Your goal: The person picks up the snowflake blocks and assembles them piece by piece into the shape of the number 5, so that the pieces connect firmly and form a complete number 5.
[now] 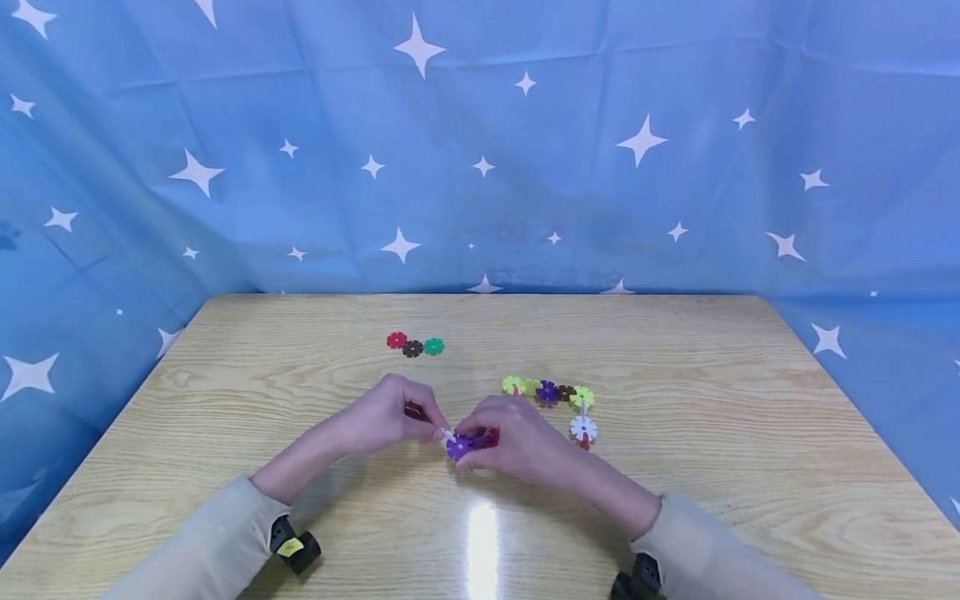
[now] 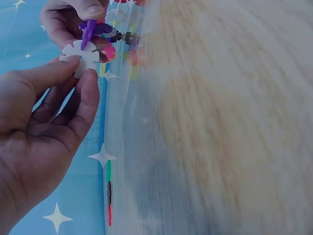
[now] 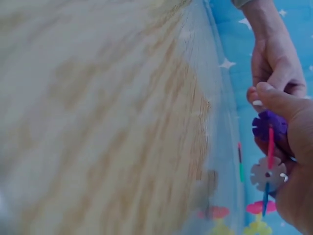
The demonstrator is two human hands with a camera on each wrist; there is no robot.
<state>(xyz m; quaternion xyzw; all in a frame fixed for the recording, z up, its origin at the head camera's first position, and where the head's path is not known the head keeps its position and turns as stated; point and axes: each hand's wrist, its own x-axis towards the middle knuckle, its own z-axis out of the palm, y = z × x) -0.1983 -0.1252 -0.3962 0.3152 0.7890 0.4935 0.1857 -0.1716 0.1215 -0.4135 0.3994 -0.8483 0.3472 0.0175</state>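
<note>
Over the middle of the table, my left hand pinches a white notched plastic disc between thumb and fingers. My right hand grips a purple notched disc, which meets the white one edge to edge. In the right wrist view, a pink disc, a greyish-white disc and a blue disc follow below the purple one, set crosswise in a chain. The right fingers partly hide this chain. How deep the slots of the white and purple discs engage, I cannot tell.
Behind the right hand lies a row of joined discs, with yellow-green, purple and white ones among them. Farther back on the left are a red disc, a dark disc and a green disc.
</note>
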